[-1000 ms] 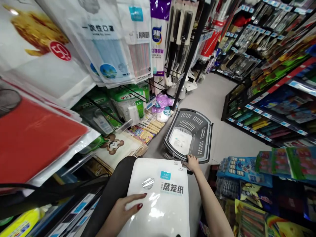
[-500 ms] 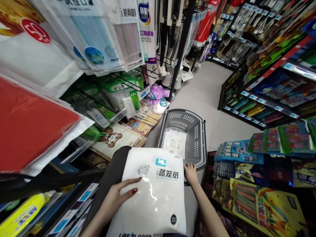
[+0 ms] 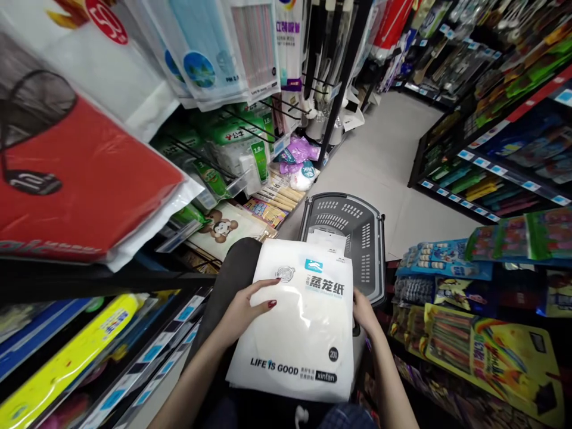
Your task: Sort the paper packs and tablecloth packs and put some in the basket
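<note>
A flat white plastic pack of steamer paper (image 3: 304, 322) lies tilted over my lap, its printed face up. My left hand (image 3: 243, 310) holds its left edge, thumb and index finger spread on the face; the other fingers are mostly hidden. At the right edge, my right hand (image 3: 364, 310) grips the pack, with its fingertips out of sight behind the border. Just beyond the pack stands a grey shopping basket (image 3: 379, 256) on the floor. Inside it lies a white packet (image 3: 328, 239), partly covered from view by the pack's top edge.
On the left, shelves hold hanging mask packs (image 3: 196, 53), a red-and-white package (image 3: 98, 179) and green-labelled power strips (image 3: 241, 134). Snack bags (image 3: 487, 357) hang close by my right arm. A grey floor aisle (image 3: 370, 155) runs ahead between shelves.
My right hand has moved from beside the basket's near rim onto the pack's right edge. The pack's lower edge now shows, and its top hides more of the packet in the basket.
</note>
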`<state>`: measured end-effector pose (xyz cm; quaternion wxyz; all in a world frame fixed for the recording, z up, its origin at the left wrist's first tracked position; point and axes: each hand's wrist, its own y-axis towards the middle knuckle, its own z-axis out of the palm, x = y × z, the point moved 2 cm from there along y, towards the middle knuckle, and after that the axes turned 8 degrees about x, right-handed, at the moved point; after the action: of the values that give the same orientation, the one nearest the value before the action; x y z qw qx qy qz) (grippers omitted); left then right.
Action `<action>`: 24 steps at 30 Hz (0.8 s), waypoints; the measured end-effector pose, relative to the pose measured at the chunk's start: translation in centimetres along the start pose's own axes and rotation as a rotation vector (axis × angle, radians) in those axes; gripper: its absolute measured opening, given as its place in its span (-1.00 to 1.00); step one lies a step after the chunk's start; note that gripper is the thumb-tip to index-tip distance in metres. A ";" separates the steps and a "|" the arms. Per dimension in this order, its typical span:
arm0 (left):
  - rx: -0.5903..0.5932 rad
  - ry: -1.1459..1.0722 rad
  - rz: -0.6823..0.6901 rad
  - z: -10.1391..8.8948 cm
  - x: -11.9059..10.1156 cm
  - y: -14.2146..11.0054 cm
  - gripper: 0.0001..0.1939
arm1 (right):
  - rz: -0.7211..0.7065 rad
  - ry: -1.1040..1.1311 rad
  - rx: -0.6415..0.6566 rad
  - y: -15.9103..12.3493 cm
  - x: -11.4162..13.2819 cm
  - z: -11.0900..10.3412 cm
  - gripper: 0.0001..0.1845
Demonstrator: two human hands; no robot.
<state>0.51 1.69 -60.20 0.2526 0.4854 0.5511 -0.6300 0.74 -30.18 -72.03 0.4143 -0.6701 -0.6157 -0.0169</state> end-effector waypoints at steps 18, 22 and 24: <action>0.195 -0.735 0.024 0.1 -0.5 5.7 -0.49 | -0.057 0.569 -0.647 -4.8 10.3 -4.3 -0.48; 0.190 -0.760 0.043 0.0 -0.4 5.3 -0.49 | -0.095 0.660 -0.648 -4.7 10.0 -4.0 -0.59; 0.189 -0.760 0.054 0.0 -0.4 5.2 -0.49 | -0.092 0.795 -0.542 -4.5 9.4 -3.7 -0.68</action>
<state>5.12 0.21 -62.19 0.4092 0.2529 0.3451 -0.8059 1.02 -25.13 -62.22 0.4266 -0.6677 -0.4121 -0.4498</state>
